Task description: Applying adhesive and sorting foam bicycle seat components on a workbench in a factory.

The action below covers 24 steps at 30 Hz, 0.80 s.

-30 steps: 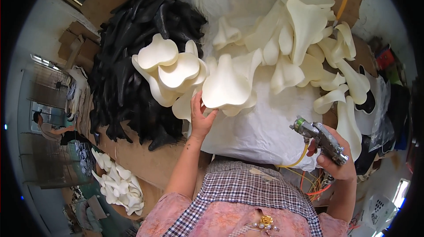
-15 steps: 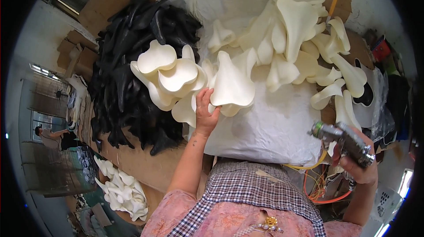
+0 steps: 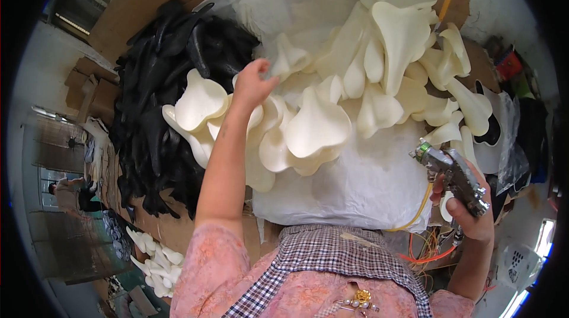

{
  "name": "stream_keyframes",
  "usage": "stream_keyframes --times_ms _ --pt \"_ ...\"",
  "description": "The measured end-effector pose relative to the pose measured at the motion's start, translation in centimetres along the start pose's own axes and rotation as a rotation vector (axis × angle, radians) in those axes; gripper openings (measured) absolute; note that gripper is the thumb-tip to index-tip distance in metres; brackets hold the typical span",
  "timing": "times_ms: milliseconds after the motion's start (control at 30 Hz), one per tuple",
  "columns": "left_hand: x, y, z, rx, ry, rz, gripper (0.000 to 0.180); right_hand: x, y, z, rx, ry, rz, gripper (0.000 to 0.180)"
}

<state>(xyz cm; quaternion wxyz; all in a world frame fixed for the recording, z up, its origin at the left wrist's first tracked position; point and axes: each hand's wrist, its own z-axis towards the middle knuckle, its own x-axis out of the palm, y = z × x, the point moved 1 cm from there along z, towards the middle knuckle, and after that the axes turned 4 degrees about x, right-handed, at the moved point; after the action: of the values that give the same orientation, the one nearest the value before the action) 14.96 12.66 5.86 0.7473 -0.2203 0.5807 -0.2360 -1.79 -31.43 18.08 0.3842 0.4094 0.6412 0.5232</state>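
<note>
My right hand [image 3: 474, 208] is wrapped round a metal spray gun [image 3: 451, 177] whose nozzle end, with a green ring, points left over the table. My left hand [image 3: 255, 84] reaches forward above the cream saddle-shaped pads [image 3: 317, 122]; its fingers are loosely bent and apart, with nothing seen in them. The nearest thing beyond its fingertips is a cream pad [image 3: 289, 58] lying on the white sheet. Below my left forearm, more stacked cream pads [image 3: 201, 101] are partly hidden.
A heap of black pointed pieces [image 3: 154, 98] covers the left side. Many cream pads [image 3: 403, 39] pile up at the back right. White sheeting [image 3: 373, 190] covers the table middle. An orange hose [image 3: 430, 257] runs below the gun. Farther left are white pieces [image 3: 160, 264] and another person [image 3: 71, 193].
My left hand has left the front edge of the cream pads and moved forward, above them. The middle pads sit slightly lower in view. My right hand with the spray gun has shifted slightly left.
</note>
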Motion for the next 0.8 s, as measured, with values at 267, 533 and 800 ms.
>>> stream_keyframes --times_ms 267,533,800 --pt "15.1 3.3 14.6 -0.128 0.526 0.647 0.082 2.0 -1.1 1.7 0.037 -0.066 -0.094 0.063" --pt "4.1 3.9 14.8 -0.306 0.129 -0.264 0.057 1.8 -1.7 3.2 -0.019 -0.131 0.079 0.066" --pt "1.0 -4.5 2.8 -0.037 -0.197 -0.997 0.052 1.2 1.1 1.0 -0.216 -0.276 0.149 0.081"
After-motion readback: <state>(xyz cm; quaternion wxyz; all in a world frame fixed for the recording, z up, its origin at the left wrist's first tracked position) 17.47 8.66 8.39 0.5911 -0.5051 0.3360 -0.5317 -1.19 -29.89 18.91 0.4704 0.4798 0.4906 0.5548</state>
